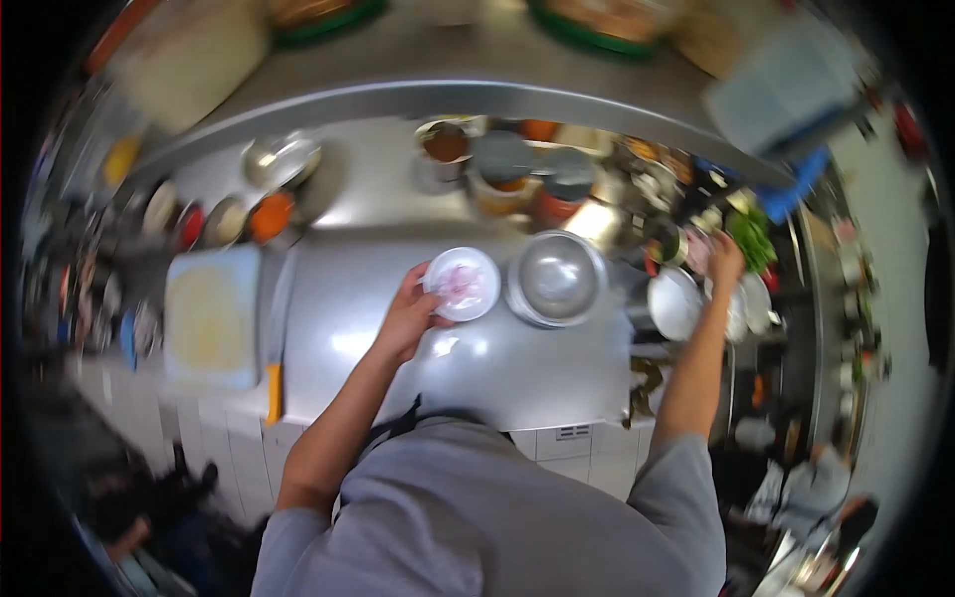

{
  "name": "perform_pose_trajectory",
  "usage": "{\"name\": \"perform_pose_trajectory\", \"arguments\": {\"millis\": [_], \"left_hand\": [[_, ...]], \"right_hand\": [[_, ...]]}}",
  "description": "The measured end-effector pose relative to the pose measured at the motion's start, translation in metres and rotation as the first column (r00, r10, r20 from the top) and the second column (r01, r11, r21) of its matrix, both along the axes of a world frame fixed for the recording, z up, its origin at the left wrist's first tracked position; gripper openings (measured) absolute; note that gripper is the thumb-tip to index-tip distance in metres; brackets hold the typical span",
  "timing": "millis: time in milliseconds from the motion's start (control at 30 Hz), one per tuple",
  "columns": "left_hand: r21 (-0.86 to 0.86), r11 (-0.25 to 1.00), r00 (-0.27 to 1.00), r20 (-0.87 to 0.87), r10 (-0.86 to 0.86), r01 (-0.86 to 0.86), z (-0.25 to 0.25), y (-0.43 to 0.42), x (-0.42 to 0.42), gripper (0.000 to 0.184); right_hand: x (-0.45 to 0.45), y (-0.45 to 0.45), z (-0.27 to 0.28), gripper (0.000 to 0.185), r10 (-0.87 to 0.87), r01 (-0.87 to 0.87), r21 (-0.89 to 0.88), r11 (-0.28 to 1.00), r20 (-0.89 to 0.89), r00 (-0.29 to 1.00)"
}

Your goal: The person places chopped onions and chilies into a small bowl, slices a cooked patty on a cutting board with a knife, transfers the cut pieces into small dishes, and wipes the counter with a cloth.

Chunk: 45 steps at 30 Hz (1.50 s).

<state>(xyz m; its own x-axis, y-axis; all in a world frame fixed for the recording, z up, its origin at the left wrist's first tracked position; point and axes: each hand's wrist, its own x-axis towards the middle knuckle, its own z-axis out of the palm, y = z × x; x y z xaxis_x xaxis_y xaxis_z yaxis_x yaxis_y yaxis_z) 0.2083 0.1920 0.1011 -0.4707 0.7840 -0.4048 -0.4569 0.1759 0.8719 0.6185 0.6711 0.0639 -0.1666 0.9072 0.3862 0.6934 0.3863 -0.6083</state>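
My left hand (pixel 410 313) grips a small white bowl (pixel 484 308) by its left rim above the steel counter. Inside the bowl lie some thin pinkish pieces (pixel 461 283), too blurred to name. Just right of it, a wide metal bowl (pixel 559 279) rests on the counter. My right hand (pixel 728 261) reaches out to the right, over small containers, beside a pale pink heap (pixel 698 251) and green leaves (pixel 751 239). Motion blur smears its fingers, so whether they hold anything is unclear. White bowls (pixel 675 303) stand just below that hand.
On the left are a worn cutting board (pixel 212 318) and a long knife with a yellow handle (pixel 275 393). Several pots and tubs (pixel 500 169) line the back. A steel shelf (pixel 458 97) overhangs the counter. Another person (pixel 816 488) is at the lower right.
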Motion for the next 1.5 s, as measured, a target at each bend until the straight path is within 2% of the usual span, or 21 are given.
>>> {"name": "perform_pose_trajectory", "arguments": {"millis": [33,100,133,167,200,233,267,300,333,367,433,533,633,733,833,933,1033,1167,1267,1433,1500], "left_hand": [[0.002,0.999,0.999,0.020,0.041,-0.041,0.002,-0.008,-0.004,0.058],[0.017,0.994,0.992,0.058,0.109,-0.110,0.002,-0.024,-0.014,0.058],[0.024,0.991,0.988,0.075,0.132,-0.134,0.000,-0.032,-0.018,0.057],[0.028,0.989,0.986,0.092,0.140,-0.143,-0.001,-0.039,-0.019,0.057],[0.029,0.986,0.982,0.094,0.162,-0.165,-0.001,-0.046,-0.019,0.057],[0.031,0.984,0.981,0.094,0.171,-0.174,-0.001,-0.054,-0.020,0.057],[0.034,0.984,0.981,0.090,0.170,-0.173,-0.001,-0.061,-0.020,0.056],[0.036,0.985,0.983,0.089,0.163,-0.167,-0.002,-0.070,-0.022,0.057],[0.041,0.986,0.983,0.092,0.157,-0.162,-0.002,-0.079,-0.022,0.058],[0.050,0.985,0.983,0.095,0.158,-0.163,-0.003,-0.089,-0.022,0.058],[0.095,0.976,0.976,0.117,0.184,-0.196,-0.002,-0.114,-0.021,0.058],[0.122,0.952,0.956,0.121,0.268,-0.282,-0.008,-0.165,-0.030,0.058],[0.111,0.914,0.914,0.169,0.370,-0.391,-0.009,-0.232,-0.038,0.059],[0.124,0.874,0.878,0.163,0.449,-0.470,-0.009,-0.297,-0.047,0.060],[0.149,0.835,0.847,0.153,0.510,-0.530,-0.014,-0.367,-0.053,0.060],[0.129,0.775,0.785,0.143,0.603,-0.619,-0.017,-0.440,-0.056,0.060],[0.147,0.684,0.700,0.122,0.704,-0.714,-0.018,-0.507,-0.058,0.057],[0.160,0.538,0.558,0.121,0.821,-0.827,-0.019,-0.581,-0.055,0.055],[0.102,0.468,0.478,0.113,0.871,-0.878,-0.023,-0.624,-0.051,0.054],[0.071,0.296,0.302,0.116,0.946,-0.953,-0.040,-0.689,-0.065,0.055],[0.066,0.238,0.245,0.145,0.959,-0.969,-0.046,-0.714,-0.080,0.055]], "right_hand": [[-0.013,-0.030,0.024,0.029,0.033,-0.020,0.064,0.998,-0.203,0.979],[-0.031,-0.091,0.057,0.026,-0.047,0.087,0.128,0.988,-0.284,0.958],[-0.058,-0.137,0.076,0.023,-0.039,0.062,0.050,0.997,-0.373,0.927],[-0.079,-0.173,0.081,0.020,0.091,-0.108,-0.019,0.994,-0.404,0.910],[-0.112,-0.212,0.078,0.016,0.176,-0.307,-0.131,0.943,-0.587,0.790],[-0.164,-0.282,0.117,0.015,0.345,-0.464,-0.241,0.852,-0.408,0.845],[-0.183,-0.292,0.084,0.019,0.591,-0.669,-0.144,0.729,-0.360,0.722],[-0.225,-0.351,0.132,0.026,0.747,-0.740,-0.310,0.596,-0.124,0.654],[-0.250,-0.370,0.110,0.035,0.875,-0.858,-0.169,0.484,0.088,0.476],[-0.272,-0.396,0.096,0.037,0.916,-0.895,-0.200,0.400,0.133,0.379],[-0.312,-0.445,0.084,0.033,0.870,-0.908,-0.174,0.380,0.401,0.287],[-0.342,-0.491,0.083,0.029,0.843,-0.945,-0.212,0.250,0.528,0.105],[-0.373,-0.532,0.096,0.022,0.805,-0.947,-0.220,0.234,0.590,0.062],[-0.402,-0.602,0.102,0.019,0.785,-0.980,-0.167,0.111,0.619,-0.016],[-0.432,-0.676,0.095,0.017,0.754,-0.961,-0.271,-0.063,0.618,-0.224],[-0.465,-0.737,0.091,0.017,0.749,-0.977,-0.181,-0.115,0.630,-0.205],[-0.483,-0.797,0.081,0.017,0.642,-0.919,-0.293,-0.265,0.658,-0.395],[-0.513,-0.880,0.085,0.024,0.577,-0.865,-0.335,-0.374,0.646,-0.499],[-0.526,-0.939,0.081,0.025,0.492,-0.763,-0.366,-0.533,0.600,-0.631],[-0.577,-1.021,0.060,0.031,0.541,-0.755,-0.315,-0.576,0.546,-0.640],[-0.594,-1.046,0.052,0.030,0.464,-0.686,-0.322,-0.652,0.547,-0.697]]}}
